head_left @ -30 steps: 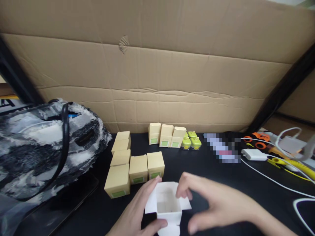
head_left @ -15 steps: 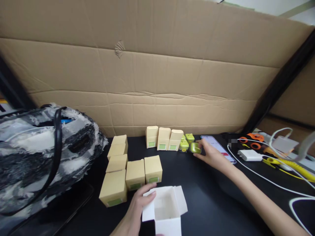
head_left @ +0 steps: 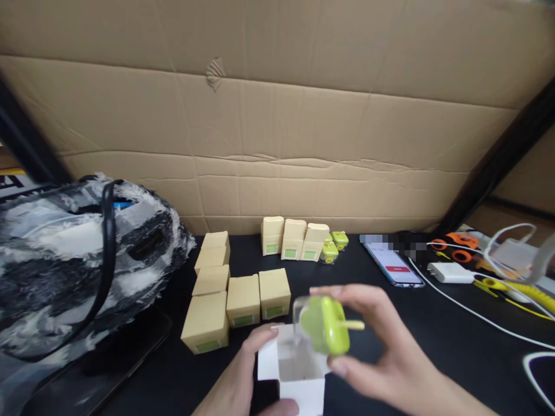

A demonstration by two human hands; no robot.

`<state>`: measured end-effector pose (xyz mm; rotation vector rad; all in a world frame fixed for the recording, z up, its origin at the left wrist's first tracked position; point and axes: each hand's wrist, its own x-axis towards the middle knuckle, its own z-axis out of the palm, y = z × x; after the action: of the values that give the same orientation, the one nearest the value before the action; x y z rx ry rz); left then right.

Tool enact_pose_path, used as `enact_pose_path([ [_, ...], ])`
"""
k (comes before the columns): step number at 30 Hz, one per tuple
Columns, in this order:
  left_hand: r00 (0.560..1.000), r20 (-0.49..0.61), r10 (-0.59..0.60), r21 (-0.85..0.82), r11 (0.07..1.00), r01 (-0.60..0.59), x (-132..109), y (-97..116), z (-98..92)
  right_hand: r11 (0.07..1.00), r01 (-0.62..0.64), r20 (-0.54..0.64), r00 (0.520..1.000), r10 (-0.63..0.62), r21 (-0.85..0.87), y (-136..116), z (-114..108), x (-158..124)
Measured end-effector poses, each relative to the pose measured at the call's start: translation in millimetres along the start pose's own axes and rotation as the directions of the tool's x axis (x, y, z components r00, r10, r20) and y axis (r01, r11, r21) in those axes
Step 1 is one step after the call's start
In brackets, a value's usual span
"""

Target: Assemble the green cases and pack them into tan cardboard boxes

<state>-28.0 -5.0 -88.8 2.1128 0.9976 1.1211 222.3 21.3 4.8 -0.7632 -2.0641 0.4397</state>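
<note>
My left hand (head_left: pixel 247 370) is closed on a small white box (head_left: pixel 303 388) with its top open, near the table's front edge. Between the thumb and fingers of my right hand (head_left: pixel 368 341) is a small lime-green container (head_left: pixel 332 326) with a clear body and a pale stick-like part on its lid. It is tilted sideways above the box's opening and partly covers it. Several similar green containers (head_left: pixel 329 253) stand at the back, beside three upright cream boxes (head_left: pixel 295 240). Several closed cream boxes (head_left: pixel 206 323) sit left of my left hand.
A bag with black and white shaggy covering (head_left: pixel 87 260) fills the left side. On the right lie a phone (head_left: pixel 392 263), a white charger (head_left: pixel 451 273), white cables, orange-handled scissors (head_left: pixel 462 245) and a yellow coiled cord (head_left: pixel 515 292). A cardboard wall (head_left: pixel 277 127) rises behind the black table.
My right hand has picked up a green container from the back group and brought it forward and left to the white box. The view has shifted slightly.
</note>
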Motion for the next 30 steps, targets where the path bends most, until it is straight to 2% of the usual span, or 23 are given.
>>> enact_pose_path([
  [4, 0.996, 0.018, 0.087, -0.002, 0.996, -0.087, 2, 3, -0.4, 0.961, 0.204, 0.161, 0.971, -0.175, -0.186, -10, 10, 0],
  [8, 0.999, -0.026, 0.029, 0.028, 0.999, -0.028, 1, 9, 2.5, 0.912, 0.312, 0.212, 0.942, -0.261, -0.267, -4, 13, 6],
  [11, 0.996, -0.012, 0.086, 0.024, 0.996, -0.085, 0, 9, 3.6, 0.915, 0.309, 0.236, 0.939, -0.25, -0.26, -3, 15, 5],
  [16, 0.988, 0.048, 0.146, 0.044, 0.988, -0.148, 0, -2, 3.0, 0.958, 0.192, 0.279, 0.952, -0.129, -0.213, -6, 21, 1],
  [18, 0.988, 0.032, 0.148, 0.042, 0.988, -0.149, 1, -5, 5.5, 0.955, 0.197, 0.263, 0.955, -0.136, -0.22, -6, 22, -1],
  [20, 0.986, -0.036, 0.165, 0.011, 0.986, -0.165, 3, -6, 8.9, 0.948, 0.203, 0.203, 0.967, -0.155, -0.244, -5, 22, -2],
  [23, 0.952, -0.23, 0.203, -0.101, 0.968, -0.23, 5, 1, 9.6, 0.946, 0.208, -0.018, 0.976, -0.219, -0.248, -2, 20, -4],
  [25, 0.934, -0.304, 0.189, -0.142, 0.96, -0.241, 5, 11, 4.6, 0.939, 0.247, -0.157, 0.944, -0.289, -0.24, 1, 20, -5],
  [26, 0.933, -0.313, 0.176, -0.13, 0.966, -0.225, 4, 16, 1.1, 0.931, 0.274, -0.186, 0.928, -0.322, -0.243, 2, 20, -6],
  [28, 0.943, -0.288, 0.164, -0.066, 0.979, -0.191, 3, 21, -4.9, 0.918, 0.324, -0.148, 0.92, -0.362, -0.23, 4, 22, -6],
  [30, 0.95, -0.242, 0.198, -0.001, 0.979, -0.204, 2, 18, -6.5, 0.913, 0.369, -0.054, 0.922, -0.383, -0.175, 6, 22, -6],
])
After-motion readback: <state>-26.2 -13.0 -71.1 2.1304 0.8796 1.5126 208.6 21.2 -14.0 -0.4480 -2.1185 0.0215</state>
